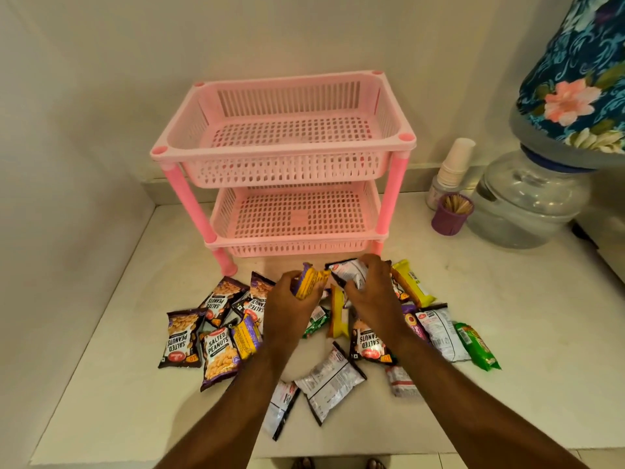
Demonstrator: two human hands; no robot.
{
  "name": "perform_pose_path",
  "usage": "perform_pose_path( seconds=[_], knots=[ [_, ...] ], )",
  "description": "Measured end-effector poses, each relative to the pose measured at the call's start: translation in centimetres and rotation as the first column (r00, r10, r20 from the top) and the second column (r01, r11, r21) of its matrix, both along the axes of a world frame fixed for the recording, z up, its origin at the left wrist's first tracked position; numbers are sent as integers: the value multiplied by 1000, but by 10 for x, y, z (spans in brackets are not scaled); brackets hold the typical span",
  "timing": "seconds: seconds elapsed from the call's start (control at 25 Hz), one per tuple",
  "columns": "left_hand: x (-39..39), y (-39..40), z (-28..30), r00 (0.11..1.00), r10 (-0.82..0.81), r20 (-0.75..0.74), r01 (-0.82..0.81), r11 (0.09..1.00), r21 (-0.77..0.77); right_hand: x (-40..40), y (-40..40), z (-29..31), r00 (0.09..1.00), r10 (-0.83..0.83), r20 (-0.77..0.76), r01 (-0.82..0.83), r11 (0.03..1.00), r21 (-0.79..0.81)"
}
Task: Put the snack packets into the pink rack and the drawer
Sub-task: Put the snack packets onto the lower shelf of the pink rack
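Both hands were down in the pile, right in front of the pink rack (287,164). The left hand (291,301) had its fingers curled round a yellow-and-purple packet (310,279), lifted a little above the heap. The right hand (372,296) gripped a silver-white packet (350,270), held just beside the yellow one, the two nearly touching.

The rack stood upright on the pale countertop (135,350), two slotted tiers on pink legs. Its front leg sat just behind the packets.

The rest of the snack packets (216,333) were scattered across the counter under and around the forearms. Salted peanut packets (218,353) lay overlapping on the left. A white packet (329,379) lay face down between the arms, and another was partly hidden under the left forearm. A yellow packet (411,282) and a green packet (477,345) lay out on the right.

Off to the right, well apart from the pile, stood a purple holder of toothpicks (451,216), a stack of paper cups (455,162) behind it, and a clear water dispenser (527,204) under a bottle in a floral cover (575,79).
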State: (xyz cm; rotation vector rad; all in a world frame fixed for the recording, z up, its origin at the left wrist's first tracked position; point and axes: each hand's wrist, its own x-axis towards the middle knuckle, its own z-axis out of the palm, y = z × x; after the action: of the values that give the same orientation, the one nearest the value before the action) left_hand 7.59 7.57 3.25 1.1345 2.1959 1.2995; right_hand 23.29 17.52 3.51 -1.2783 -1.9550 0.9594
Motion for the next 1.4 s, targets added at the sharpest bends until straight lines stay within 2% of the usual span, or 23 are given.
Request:
perform_pose_path(
  seconds=[0.08, 0.2, 0.4, 0.48, 0.6, 0.72, 0.8, 0.96, 1.04, 1.16, 1.24, 1.32, 1.4],
  knots=[
    [-4, 29, 17, 998, 32, 58, -34, 999, 25, -13, 25, 16, 999, -48, -26, 48, 999, -8],
    [-20, 77, 39, 989, 88, 116, -88, 996, -3, -36, 62, 35, 984, -85, -159, 64, 989, -132],
    [-49, 144, 58, 987, 131, 95, -117, 983, -140, -76, 104, 51, 972, -117, -203, 100, 991, -93],
    [-58, 162, 60, 990, 122, 66, -105, 971, -215, -89, 115, 51, 979, -133, -157, 120, 989, -88],
    [-65, 181, 61, 995, 102, -12, -100, 930, -354, -96, 121, 50, 997, -79, -13, 78, 993, -90],
    [-60, 196, 59, 995, 69, -74, -94, 893, -440, -93, 128, 50, 998, -34, 59, 38, 997, -65],
    [-54, 200, 55, 998, 20, -61, -47, 879, -475, -90, 132, 50, 994, 1, 109, 6, 998, -68],
    [-43, 200, 45, 993, -115, -27, 79, 816, -573, -85, 131, 41, 941, 136, 311, -119, 990, -73],
    [-42, 196, 42, 986, -159, -45, 99, 783, -614, -83, 125, 36, 944, 128, 303, -107, 991, -85],
    [-44, 181, 39, 956, -210, -205, 60, 824, -563, -76, 111, 32, 941, 139, 307, -141, 990, -16],
    [-44, 164, 37, 930, -194, -312, 53, 911, -409, -67, 95, 29, 964, 124, 233, -148, 985, 89],
    [-39, 139, 32, 922, -170, -348, 80, 963, -258, -52, 74, 20, 978, 115, 173, -151, 965, 216],
    [-30, 111, 25, 930, -140, -341, 92, 984, -155, -34, 51, 5, 973, 104, 204, -162, 943, 290]
  ],
)
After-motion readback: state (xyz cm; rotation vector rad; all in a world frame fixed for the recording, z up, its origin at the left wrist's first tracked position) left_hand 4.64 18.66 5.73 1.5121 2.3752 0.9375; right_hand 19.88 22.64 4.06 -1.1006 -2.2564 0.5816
